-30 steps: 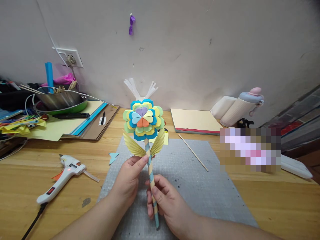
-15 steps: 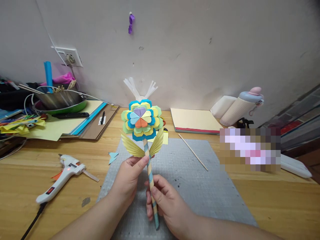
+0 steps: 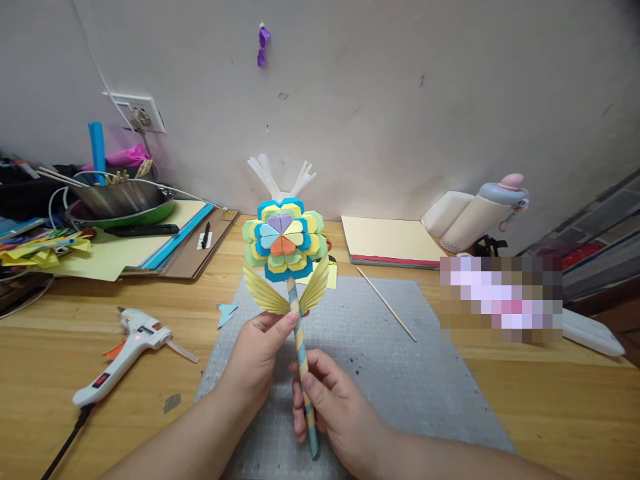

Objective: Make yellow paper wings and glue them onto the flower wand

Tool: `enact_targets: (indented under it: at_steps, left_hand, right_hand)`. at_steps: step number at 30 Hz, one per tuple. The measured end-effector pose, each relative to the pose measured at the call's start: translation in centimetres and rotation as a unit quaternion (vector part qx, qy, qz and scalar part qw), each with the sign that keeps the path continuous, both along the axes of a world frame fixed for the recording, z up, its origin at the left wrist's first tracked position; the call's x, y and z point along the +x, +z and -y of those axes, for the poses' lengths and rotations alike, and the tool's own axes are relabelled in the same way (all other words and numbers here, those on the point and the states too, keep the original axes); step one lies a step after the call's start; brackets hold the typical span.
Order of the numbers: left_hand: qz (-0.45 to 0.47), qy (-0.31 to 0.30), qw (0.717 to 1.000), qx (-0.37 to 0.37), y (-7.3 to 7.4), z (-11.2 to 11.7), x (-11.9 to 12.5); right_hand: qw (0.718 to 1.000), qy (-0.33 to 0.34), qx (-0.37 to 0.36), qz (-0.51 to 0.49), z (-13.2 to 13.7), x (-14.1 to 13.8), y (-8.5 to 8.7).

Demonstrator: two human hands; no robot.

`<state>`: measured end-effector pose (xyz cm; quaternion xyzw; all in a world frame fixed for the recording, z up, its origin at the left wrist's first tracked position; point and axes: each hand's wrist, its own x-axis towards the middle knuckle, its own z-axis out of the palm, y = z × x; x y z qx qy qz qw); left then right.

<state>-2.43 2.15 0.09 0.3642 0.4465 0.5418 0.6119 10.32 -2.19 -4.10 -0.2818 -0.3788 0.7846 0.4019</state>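
A paper flower wand [image 3: 283, 235] stands nearly upright in front of me, its layered folded petals blue, yellow, green, purple and orange. White strips fan out from its top in two tufts. Two pleated yellow paper leaves [image 3: 314, 288] spread from the stick below the bloom. My left hand [image 3: 260, 357] pinches the blue-and-tan spiral-striped stick [image 3: 301, 347] just under the leaves. Lower down, my right hand [image 3: 335, 397] is closed around the same stick, thumb in front. Beneath both hands lies a grey cutting mat [image 3: 390, 373].
A white hot glue gun [image 3: 127, 353] with a lit red light rests on the left. A thin wooden stick [image 3: 386, 305] and blue paper scraps [image 3: 227, 315] lie on the mat. Behind are a pan [image 3: 125, 217], a paper stack [image 3: 395, 239] and a bottle [image 3: 475, 213].
The yellow leaves have tilted very slightly to the right. Both hands keep their hold on the stick, and the rest looks the same.
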Motion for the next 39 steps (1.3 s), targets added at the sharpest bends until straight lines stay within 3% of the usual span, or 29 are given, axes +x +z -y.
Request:
enact_targets:
  at_steps: [23,28,32,39]
  left_hand:
    - [-0.021,0.022,1.000,-0.005,0.0,-0.3,0.1]
    - [-0.015,-0.010,1.000,0.024,0.5,0.3,0.1]
    - [-0.035,-0.037,0.997,0.058,0.0,0.4,0.1]
    - [-0.045,0.037,0.998,0.020,-1.1,-0.3,0.0]
  right_hand:
    - [1.000,0.000,-0.010,-0.011,-0.2,-0.1,0.0]
    - [1.000,-0.009,-0.007,-0.017,-0.1,0.1,0.1]
    - [0.998,-0.026,-0.042,-0.033,-0.6,0.9,0.8]
    - [0.998,-0.063,-0.017,0.008,-2.8,3.2,2.3]
